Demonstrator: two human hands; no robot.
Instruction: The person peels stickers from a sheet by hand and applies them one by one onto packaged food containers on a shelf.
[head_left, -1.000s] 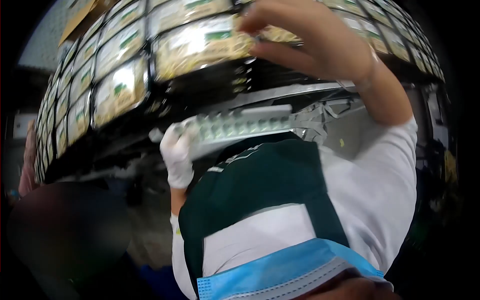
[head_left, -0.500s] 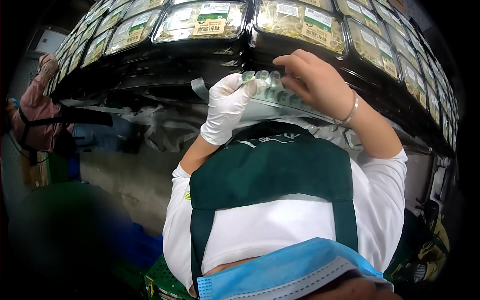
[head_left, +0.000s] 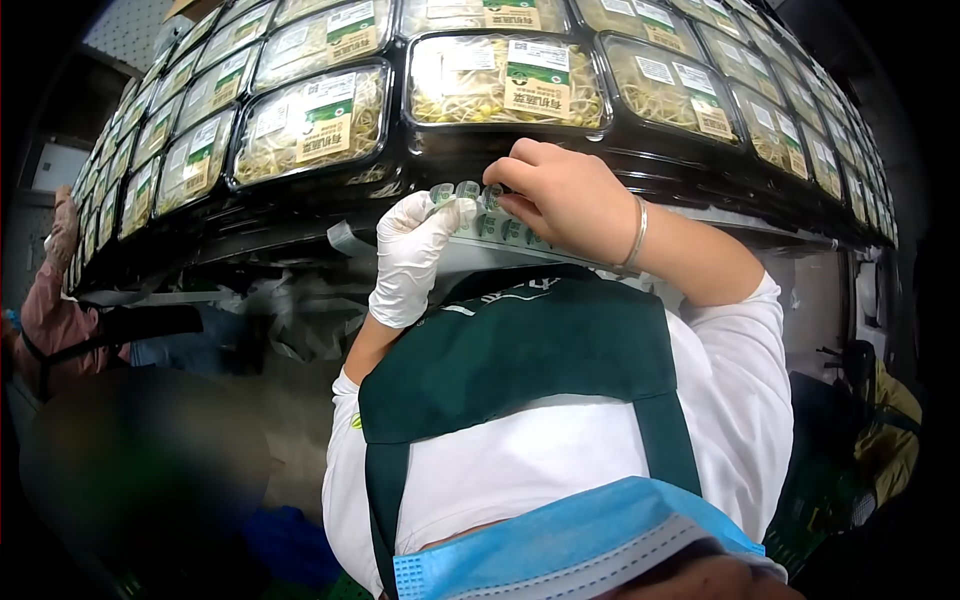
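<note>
My left hand (head_left: 405,262), in a white glove, grips the near end of a sheet of small green-printed stickers (head_left: 512,231) between thumb and fingers. A few round clear-and-green stickers stand up along the sheet's upper edge. My bare right hand (head_left: 578,203), with a bracelet at the wrist, has its thumb and index finger closed on the rightmost sticker (head_left: 492,194) of that edge. Just beyond both hands sits a lidded black tray of bean sprouts (head_left: 440,95), with a green and tan label on its clear lid.
Many more packed sprout trays (head_left: 310,125) stand stacked in rows across the table, to both sides. At far left is another person in a pink sleeve (head_left: 52,290). A loose strip of film (head_left: 345,240) hangs by the table edge. Yellowish cloth (head_left: 895,425) lies at right.
The view has shifted, so the trays sit lower and my hands further left. My right thumb and index finger, apart before, have closed on a sticker at the sheet's edge.
</note>
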